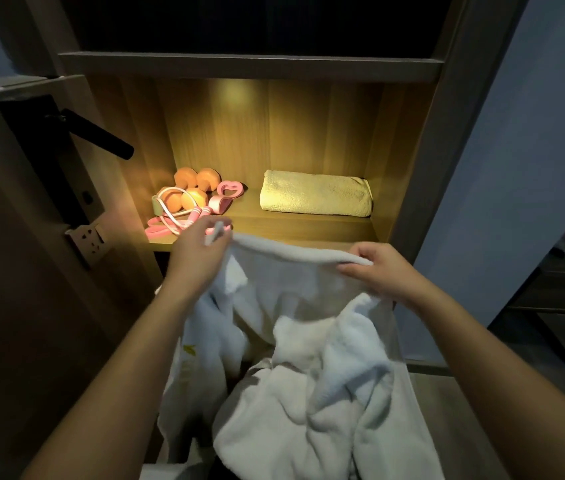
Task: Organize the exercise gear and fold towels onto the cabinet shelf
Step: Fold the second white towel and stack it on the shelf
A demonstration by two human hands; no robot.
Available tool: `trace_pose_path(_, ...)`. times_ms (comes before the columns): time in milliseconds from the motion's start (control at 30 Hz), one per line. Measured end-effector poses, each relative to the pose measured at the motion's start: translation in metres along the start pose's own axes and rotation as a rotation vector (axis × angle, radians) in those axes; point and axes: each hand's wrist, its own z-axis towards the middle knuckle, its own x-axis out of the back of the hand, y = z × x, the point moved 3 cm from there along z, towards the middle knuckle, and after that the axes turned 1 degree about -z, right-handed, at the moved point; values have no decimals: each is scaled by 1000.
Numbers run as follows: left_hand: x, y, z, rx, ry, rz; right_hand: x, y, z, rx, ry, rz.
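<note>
While before the lit wooden shelf (308, 226), a white terry towel (291, 275) is held.
Edge pinched by left hand (198, 252), right hand (378, 268).

dim room with one warm light (236, 90) ahead, a blue wall (523, 150) right, a door (14, 271) with black handle (101, 133) left, grey floor (443, 424).
</note>
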Motion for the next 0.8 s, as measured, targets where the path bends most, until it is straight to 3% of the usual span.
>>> trace_pose_path(167,-37,25,-25,-138,-429,15,-16,-38,-1,157,-113,-15)
trace_pose_path(300,-58,32,-40,-124,-548,-11,-21,-51,-3,185,-159,-10)
trace_pose_path(400,-59,28,-40,-113,-546,-55,-17,-47,-3,164,-112,5)
trace_pose_path(633,-66,21,-36,-136,-387,146,-19,-45,-3,163,-127,79)
trace_pose_path(800,-39,10,-16,-29,-40,90,-11,-30,-6,66,-180,-24)
